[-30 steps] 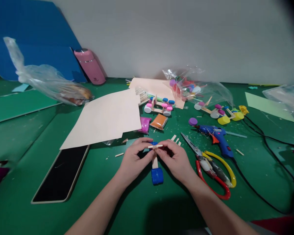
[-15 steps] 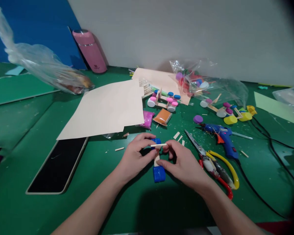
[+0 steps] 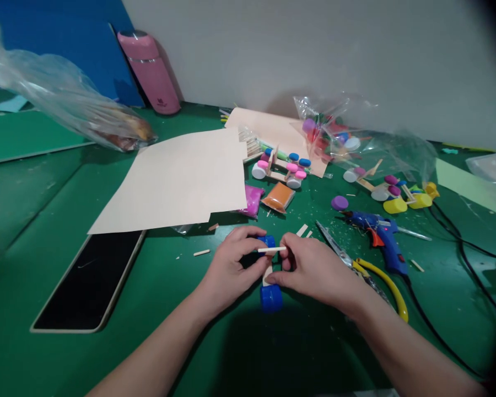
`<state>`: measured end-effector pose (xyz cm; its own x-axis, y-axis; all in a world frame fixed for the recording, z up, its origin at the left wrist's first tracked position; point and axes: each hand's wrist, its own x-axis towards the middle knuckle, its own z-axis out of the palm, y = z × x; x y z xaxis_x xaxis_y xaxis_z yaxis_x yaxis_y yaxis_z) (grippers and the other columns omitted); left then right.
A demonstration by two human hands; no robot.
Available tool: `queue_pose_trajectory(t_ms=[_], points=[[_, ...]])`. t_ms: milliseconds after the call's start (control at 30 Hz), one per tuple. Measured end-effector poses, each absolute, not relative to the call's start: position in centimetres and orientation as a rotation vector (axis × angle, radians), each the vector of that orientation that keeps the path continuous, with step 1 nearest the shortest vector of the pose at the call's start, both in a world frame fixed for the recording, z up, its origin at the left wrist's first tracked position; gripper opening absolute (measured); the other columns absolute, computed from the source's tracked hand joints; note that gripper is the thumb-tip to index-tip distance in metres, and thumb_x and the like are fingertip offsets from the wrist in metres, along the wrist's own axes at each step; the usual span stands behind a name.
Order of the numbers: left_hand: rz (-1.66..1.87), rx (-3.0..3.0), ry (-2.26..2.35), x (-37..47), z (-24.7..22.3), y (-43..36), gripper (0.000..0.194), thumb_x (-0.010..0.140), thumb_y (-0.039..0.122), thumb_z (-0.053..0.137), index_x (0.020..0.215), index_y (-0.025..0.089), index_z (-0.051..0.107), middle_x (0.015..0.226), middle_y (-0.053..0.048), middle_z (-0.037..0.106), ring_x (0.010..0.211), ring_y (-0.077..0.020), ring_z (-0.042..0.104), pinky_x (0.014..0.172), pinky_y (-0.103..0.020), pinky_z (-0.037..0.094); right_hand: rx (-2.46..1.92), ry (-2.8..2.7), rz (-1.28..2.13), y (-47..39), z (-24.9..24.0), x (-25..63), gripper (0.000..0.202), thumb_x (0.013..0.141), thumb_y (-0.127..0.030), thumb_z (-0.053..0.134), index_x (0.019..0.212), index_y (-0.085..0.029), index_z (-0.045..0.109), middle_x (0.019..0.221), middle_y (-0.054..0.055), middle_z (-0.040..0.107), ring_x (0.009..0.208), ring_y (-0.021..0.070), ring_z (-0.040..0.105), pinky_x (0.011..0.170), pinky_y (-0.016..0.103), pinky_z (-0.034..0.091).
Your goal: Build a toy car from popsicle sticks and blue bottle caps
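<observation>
A small wooden craft-stick piece (image 3: 268,274) with a blue bottle cap (image 3: 271,298) at its near end and another blue cap (image 3: 267,241) at its far end is between my hands. A short craft stick (image 3: 271,250) lies crosswise over it, near the far cap. My left hand (image 3: 233,264) grips the assembly from the left, fingers curled by the far cap and the short stick's left end. From the right, my right hand (image 3: 314,267) holds the short stick's right end, its thumb on the wooden piece above the near cap. Fingers partly hide the joint.
Scissors (image 3: 334,242), pliers with a yellow handle (image 3: 391,286) and a corded blue glue gun (image 3: 382,234) lie right. Beyond stand small craft-stick cars (image 3: 279,171) and clay packets (image 3: 279,197). Left are a phone (image 3: 89,281), cream paper (image 3: 177,182) and a pink flask (image 3: 151,71).
My view has shifted slightly. Both hands keep their hold on the blue-capped piece and the short stick, which tilts a little differently. My right forearm now covers more of the pliers.
</observation>
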<state>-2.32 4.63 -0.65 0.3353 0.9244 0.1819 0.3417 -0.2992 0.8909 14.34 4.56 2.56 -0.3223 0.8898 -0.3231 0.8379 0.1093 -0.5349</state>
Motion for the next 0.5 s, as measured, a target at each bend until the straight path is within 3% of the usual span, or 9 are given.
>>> queue_pose_trajectory(t_ms=[333, 500], points=[[0.918, 1.834, 1.134, -2.27, -0.76, 4.62, 0.013, 0.072, 0.011, 0.055, 0.077, 0.018, 0.065, 0.097, -0.008, 0.060, 0.094, -0.0197, 0.056, 0.081, -0.035, 0.045, -1.773, -2.304, 0.989, 4.50, 2.55, 14.27, 0.029, 0.063, -0.034, 0.067, 0.066, -0.022, 0.041, 0.054, -0.008, 0.055, 0.049, 0.0101, 0.047, 0.044, 0.021, 0.023], [0.980, 1.856, 1.242, -2.85, -0.34, 4.13, 0.025, 0.071, 0.011, 0.055, 0.096, 0.016, 0.054, 0.105, -0.009, 0.056, 0.101, -0.0201, 0.051, 0.086, -0.036, 0.042, -1.701, -2.255, 1.082, 4.13, 2.68, 14.33, 0.026, 0.067, -0.034, 0.065, 0.070, -0.022, 0.042, 0.058, -0.007, 0.057, 0.051, 0.0103, 0.048, 0.045, 0.021, 0.024]])
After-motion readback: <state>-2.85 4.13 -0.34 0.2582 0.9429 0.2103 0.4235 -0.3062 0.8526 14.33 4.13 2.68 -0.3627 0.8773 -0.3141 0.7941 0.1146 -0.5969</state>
